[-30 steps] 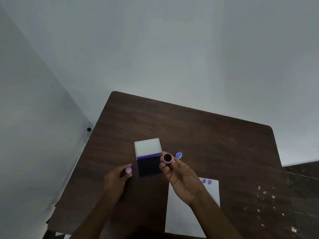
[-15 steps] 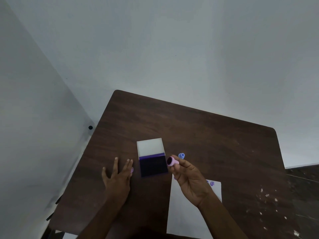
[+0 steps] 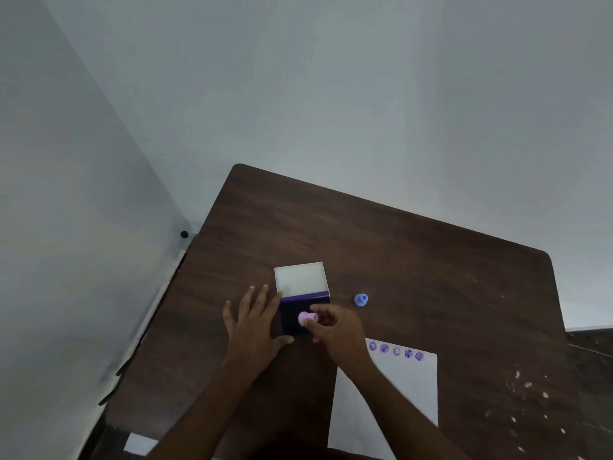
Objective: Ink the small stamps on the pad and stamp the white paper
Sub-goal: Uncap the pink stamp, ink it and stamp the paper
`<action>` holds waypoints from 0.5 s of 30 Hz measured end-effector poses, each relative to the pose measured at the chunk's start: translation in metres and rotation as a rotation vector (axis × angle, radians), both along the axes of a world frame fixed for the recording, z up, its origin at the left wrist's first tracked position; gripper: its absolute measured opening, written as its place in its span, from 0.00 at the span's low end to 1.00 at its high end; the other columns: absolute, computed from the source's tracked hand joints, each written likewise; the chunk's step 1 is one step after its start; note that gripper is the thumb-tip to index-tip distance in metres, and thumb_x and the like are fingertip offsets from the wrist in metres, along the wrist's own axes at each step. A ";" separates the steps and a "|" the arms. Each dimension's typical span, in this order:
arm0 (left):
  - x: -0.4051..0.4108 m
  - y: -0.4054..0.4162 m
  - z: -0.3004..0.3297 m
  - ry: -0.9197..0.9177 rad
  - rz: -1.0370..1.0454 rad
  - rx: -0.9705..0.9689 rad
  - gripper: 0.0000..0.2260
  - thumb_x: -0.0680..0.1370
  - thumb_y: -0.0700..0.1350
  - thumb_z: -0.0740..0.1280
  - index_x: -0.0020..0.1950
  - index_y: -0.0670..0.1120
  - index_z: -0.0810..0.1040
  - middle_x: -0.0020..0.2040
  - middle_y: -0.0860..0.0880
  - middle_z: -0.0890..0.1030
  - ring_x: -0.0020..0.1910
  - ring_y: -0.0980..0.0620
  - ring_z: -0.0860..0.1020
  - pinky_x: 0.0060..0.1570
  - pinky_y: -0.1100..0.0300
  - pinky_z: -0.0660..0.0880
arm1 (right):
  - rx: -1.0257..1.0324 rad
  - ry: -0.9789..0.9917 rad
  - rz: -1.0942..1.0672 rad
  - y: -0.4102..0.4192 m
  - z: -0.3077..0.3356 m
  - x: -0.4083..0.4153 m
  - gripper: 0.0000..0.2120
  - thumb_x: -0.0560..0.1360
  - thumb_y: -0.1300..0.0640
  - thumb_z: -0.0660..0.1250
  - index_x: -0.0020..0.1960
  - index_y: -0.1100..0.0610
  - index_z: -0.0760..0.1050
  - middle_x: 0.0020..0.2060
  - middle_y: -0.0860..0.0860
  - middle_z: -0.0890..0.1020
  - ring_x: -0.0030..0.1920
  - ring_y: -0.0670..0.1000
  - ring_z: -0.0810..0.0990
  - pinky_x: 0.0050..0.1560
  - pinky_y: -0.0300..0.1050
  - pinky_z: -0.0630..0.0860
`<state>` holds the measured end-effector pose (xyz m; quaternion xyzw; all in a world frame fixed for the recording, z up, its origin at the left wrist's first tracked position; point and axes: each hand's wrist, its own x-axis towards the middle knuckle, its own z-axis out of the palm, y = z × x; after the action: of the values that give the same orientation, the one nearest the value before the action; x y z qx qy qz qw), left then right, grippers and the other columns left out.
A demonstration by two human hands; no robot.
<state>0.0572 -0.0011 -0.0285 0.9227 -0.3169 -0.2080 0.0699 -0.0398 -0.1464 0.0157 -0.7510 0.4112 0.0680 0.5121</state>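
Landmark: ink pad (image 3: 300, 315), a dark purple square lying flat on the table (image 3: 414, 260), lid (image 3: 301, 278) hinged open on its far side, pale inner face up.

Right hand (image 3: 335, 327): over the near right part of the pad. Fingers (image 3: 320, 310) curled, thumb and fingertips pinched on the pink stamp (image 3: 306, 318). The stamp lies over the pad's dark surface, its round end turned left; whether its face touches the ink cannot be told.

Left hand (image 3: 255, 323): flat on the table just left of the pad, palm down, fingers spread and straight, holding nothing. Thumb reaches along the pad's near edge; forefinger tip lies at the lid's left corner.

Blue stamp (image 3: 361, 299): standing on the table right of the pad, apart from it and from both hands.

Paper (image 3: 398, 393): white sheet on the table, near and right of the pad, partly covered by the right forearm. Far edge carries a row of five round purple prints (image 3: 396, 351), the middle one fainter than the rest.

Table: dark wood grain, rounded corners, pale specks at its right near area.

Wall (image 3: 298, 94): plain grey-white beyond the pad. A small black knob (image 3: 184, 234) sits by the table's left edge.
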 end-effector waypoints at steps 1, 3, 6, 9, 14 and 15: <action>0.002 -0.001 0.000 0.003 -0.011 -0.002 0.46 0.66 0.69 0.66 0.77 0.59 0.48 0.80 0.51 0.47 0.78 0.47 0.43 0.72 0.35 0.43 | -0.087 0.013 0.071 0.002 -0.002 0.005 0.13 0.73 0.48 0.70 0.53 0.55 0.80 0.45 0.49 0.83 0.45 0.47 0.81 0.52 0.42 0.78; 0.004 -0.004 0.002 0.005 -0.038 0.017 0.48 0.65 0.70 0.68 0.77 0.60 0.46 0.80 0.49 0.45 0.78 0.46 0.42 0.71 0.35 0.42 | -0.175 0.051 0.225 0.005 -0.004 0.014 0.13 0.77 0.49 0.64 0.52 0.57 0.80 0.47 0.52 0.83 0.49 0.49 0.79 0.55 0.42 0.74; 0.005 -0.008 0.001 0.001 -0.057 0.053 0.47 0.65 0.68 0.69 0.77 0.60 0.48 0.79 0.48 0.42 0.78 0.44 0.41 0.71 0.35 0.41 | -0.193 0.099 0.346 0.006 -0.008 0.023 0.14 0.79 0.50 0.61 0.54 0.58 0.79 0.50 0.54 0.82 0.51 0.50 0.78 0.56 0.41 0.71; 0.007 -0.009 -0.001 0.001 -0.033 0.050 0.44 0.65 0.68 0.69 0.75 0.62 0.52 0.80 0.48 0.43 0.78 0.44 0.42 0.72 0.35 0.44 | -0.195 0.151 0.387 0.008 -0.011 0.028 0.15 0.79 0.49 0.60 0.58 0.58 0.77 0.54 0.54 0.81 0.56 0.52 0.77 0.60 0.43 0.70; 0.009 -0.009 -0.003 0.024 0.013 0.036 0.43 0.63 0.69 0.70 0.74 0.65 0.55 0.80 0.48 0.44 0.77 0.43 0.42 0.72 0.34 0.45 | -0.160 0.266 0.413 0.013 -0.011 0.037 0.18 0.80 0.50 0.59 0.64 0.59 0.72 0.63 0.55 0.76 0.63 0.54 0.74 0.67 0.45 0.66; 0.010 -0.009 -0.003 0.029 0.017 0.037 0.43 0.63 0.69 0.70 0.74 0.65 0.55 0.80 0.48 0.43 0.77 0.43 0.41 0.72 0.34 0.45 | -0.152 0.307 0.436 0.015 -0.012 0.039 0.18 0.80 0.51 0.60 0.65 0.59 0.71 0.63 0.55 0.76 0.64 0.54 0.73 0.68 0.46 0.66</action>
<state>0.0672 -0.0098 -0.0313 0.9234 -0.3041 -0.2266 0.0594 -0.0012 -0.1318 0.0040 -0.8390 0.3167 0.2585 0.3592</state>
